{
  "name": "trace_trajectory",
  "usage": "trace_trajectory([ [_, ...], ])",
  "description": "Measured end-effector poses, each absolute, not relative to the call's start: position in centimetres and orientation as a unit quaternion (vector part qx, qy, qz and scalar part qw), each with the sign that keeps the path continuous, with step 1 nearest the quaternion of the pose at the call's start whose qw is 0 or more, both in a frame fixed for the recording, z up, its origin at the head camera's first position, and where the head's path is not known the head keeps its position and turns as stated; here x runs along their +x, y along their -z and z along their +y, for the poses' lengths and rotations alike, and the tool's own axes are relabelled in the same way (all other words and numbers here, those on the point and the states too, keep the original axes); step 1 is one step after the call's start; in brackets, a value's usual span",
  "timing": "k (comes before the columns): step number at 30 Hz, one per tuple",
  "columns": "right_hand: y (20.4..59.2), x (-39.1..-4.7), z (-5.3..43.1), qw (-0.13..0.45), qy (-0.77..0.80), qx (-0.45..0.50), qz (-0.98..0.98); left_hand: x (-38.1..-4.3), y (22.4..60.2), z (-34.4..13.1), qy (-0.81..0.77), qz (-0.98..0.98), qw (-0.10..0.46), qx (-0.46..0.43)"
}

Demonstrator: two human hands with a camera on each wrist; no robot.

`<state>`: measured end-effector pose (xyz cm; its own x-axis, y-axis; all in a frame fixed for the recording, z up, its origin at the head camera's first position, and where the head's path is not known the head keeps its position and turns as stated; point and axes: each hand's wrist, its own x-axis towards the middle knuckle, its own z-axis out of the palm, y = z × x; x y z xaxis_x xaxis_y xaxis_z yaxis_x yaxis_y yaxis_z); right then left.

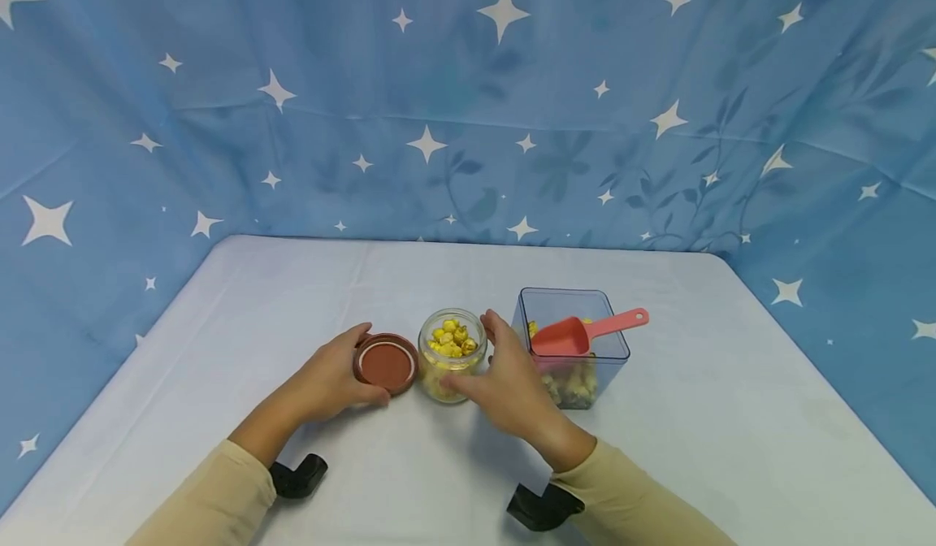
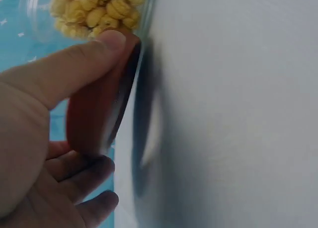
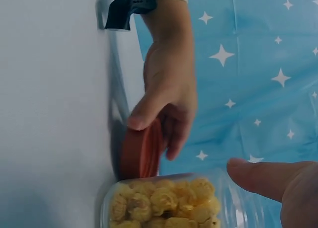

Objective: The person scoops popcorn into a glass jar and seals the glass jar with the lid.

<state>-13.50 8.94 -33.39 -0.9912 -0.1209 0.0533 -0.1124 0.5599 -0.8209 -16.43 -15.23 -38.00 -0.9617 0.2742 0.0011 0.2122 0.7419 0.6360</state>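
A brown-red round lid point(image 1: 387, 365) lies beside the jar, tilted slightly against the white tabletop. My left hand point(image 1: 332, 375) holds the lid by its edge, thumb on the near side and fingers on the far side. An uncovered glass jar point(image 1: 443, 393) of yellow popcorn point(image 1: 453, 340) stands upright just right of the lid. Around the jar's right side curves my right hand point(image 1: 515, 387), thumb at the front and index finger near the rim. In the right wrist view only the thumb point(image 3: 268, 181) of that hand shows, beside the jar; its other fingers are hidden.
Just right of my right hand stands a clear bluish square container point(image 1: 610, 383) with popcorn inside. A pink scoop point(image 1: 566, 338) rests in it, handle sticking out over the right rim. Blue star-patterned cloth point(image 1: 468, 107) hangs behind the white table point(image 1: 329, 286).
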Motion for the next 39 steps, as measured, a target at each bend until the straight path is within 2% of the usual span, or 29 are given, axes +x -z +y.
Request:
trace_trajectory([
  [8,34.4,-14.0,9.0,-0.003,0.508,-0.087,0.857,-15.5,36.3,-14.0,-0.376,0.906,-0.052,0.188],
  [11,34.5,-14.1,8.8,-0.007,0.511,-0.092,0.854,-15.3,35.8,-13.4,-0.4,0.892,-0.071,0.201],
  [25,35.3,-14.5,7.3,-0.006,0.503,-0.121,0.856,-16.1,33.7,-10.9,-0.488,0.848,-0.067,0.198],
  [33,35.7,-14.7,6.6,-0.002,0.512,-0.136,0.848,-16.6,33.2,-10.1,-0.462,0.865,-0.047,0.19],
  [39,35.9,-14.8,6.5,-0.003,0.51,-0.143,0.848,-16.7,32.6,-9.6,-0.405,0.894,-0.057,0.185],
])
